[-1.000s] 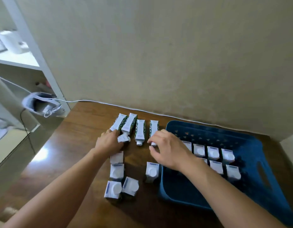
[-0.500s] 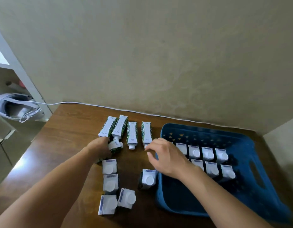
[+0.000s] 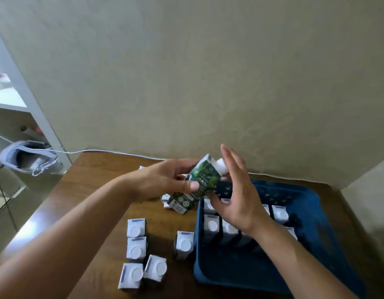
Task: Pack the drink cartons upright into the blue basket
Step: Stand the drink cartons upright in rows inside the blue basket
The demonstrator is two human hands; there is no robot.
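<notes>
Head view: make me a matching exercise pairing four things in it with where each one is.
Things:
1. green drink carton
2. blue basket
3. white cable
4. right hand

Places:
A. runs along the foot of the wall
B. open, beside the held carton
C. gripped in the left hand
D. on the wooden table, holding upright cartons

Pairs: 1-C, 2-D, 3-A, 4-B
</notes>
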